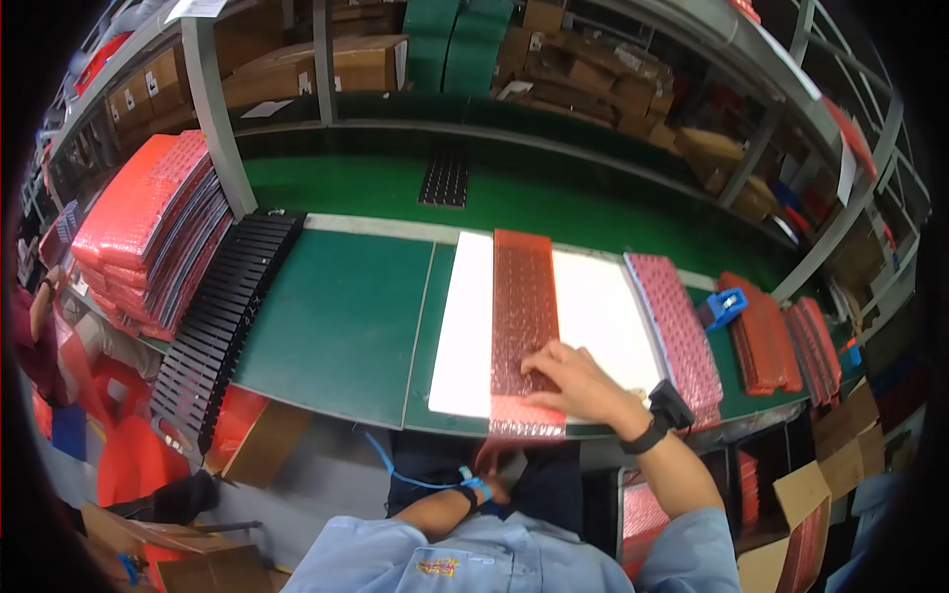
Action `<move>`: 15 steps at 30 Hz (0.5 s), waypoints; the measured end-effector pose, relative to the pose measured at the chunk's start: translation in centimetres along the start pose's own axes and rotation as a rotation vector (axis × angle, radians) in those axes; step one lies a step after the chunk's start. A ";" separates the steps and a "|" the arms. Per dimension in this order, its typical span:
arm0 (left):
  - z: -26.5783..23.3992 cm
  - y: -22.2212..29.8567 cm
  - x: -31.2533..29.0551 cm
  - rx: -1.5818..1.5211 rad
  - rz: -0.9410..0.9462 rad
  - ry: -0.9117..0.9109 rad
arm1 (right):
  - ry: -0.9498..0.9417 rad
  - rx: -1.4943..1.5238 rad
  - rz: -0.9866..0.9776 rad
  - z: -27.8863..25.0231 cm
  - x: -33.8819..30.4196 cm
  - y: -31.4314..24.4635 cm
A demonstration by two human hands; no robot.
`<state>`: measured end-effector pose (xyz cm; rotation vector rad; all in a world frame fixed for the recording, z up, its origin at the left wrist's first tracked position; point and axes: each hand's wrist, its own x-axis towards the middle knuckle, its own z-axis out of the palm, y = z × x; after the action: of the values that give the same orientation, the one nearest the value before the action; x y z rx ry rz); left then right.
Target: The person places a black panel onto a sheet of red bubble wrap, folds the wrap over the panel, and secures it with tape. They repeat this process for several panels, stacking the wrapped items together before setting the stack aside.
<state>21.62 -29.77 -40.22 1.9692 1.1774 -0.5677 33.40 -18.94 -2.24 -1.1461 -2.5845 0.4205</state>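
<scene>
Red bubble-wrap sleeve (526,326): lies lengthwise on the white pad (593,306), overhanging the table's (336,316) near edge | right hand (578,381) flat on it, fingers spread, clamping nothing | left hand (489,487) below the edge, grip unclear | bagged pieces (680,331) stacked right; packing looks part-done.

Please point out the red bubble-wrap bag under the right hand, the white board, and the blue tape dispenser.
Red bubble-wrap bag (522,296): head view, its middle.
White board (593,306): head view, bare part.
Blue tape dispenser (723,307): head view, its body.
</scene>
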 end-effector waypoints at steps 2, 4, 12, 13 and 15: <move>7.5 -3.8 6.2 0.187 -0.165 0.028 | -0.026 0.005 -0.101 -1.0 3.1 -1.5; -6.3 3.3 -4.6 0.263 0.306 -0.156 | -0.209 -0.044 0.096 -3.7 -0.8 0.9; -29.0 -1.3 -30.7 -0.861 0.814 0.539 | 0.351 -0.030 0.232 -7.1 22.5 8.9; -29.2 -1.4 -30.3 -0.803 0.720 0.984 | 0.465 -0.149 0.249 -5.4 25.8 11.7; -28.6 -1.7 -28.6 -0.694 0.593 1.451 | 0.474 -0.123 0.455 -1.5 31.0 13.9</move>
<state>6.32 -22.19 -3.46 1.7756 1.1202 1.6034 23.25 13.53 -1.78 -1.6512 -1.9596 0.0603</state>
